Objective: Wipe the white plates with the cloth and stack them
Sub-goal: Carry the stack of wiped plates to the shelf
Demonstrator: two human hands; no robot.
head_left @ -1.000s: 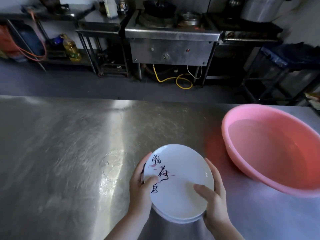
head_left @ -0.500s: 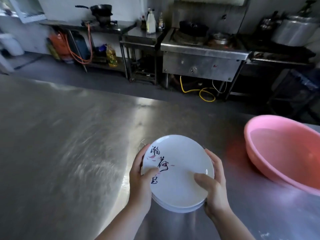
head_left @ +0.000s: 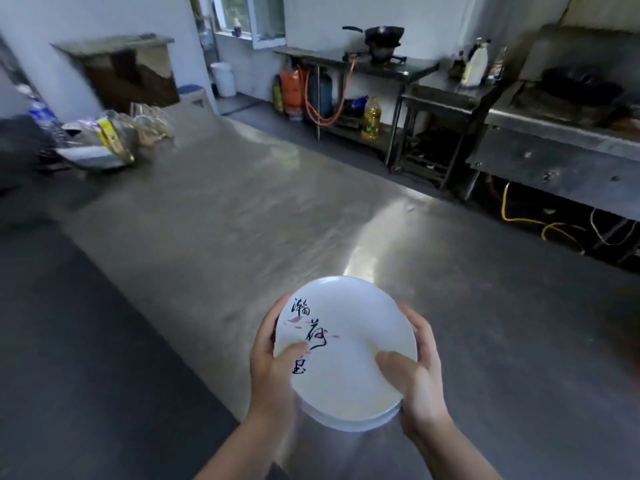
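Here both hands, left and right, grip a small stack of white plates above the counter, thumbs on top. Probably still wet, the plates could slide apart if tilted; no cloth shows.

Overall light: dim, cool, bluish daylight is seen throughout.
Source: light is admitted by a window far beyond the fingertips.
Glare: a bright streak is reflected on the steel table just past the fingers; the top plate is nearly washed out.
Blur: the bags far left of the fingers are smeared.
Distortion: straight edges are bowed at the frame borders.
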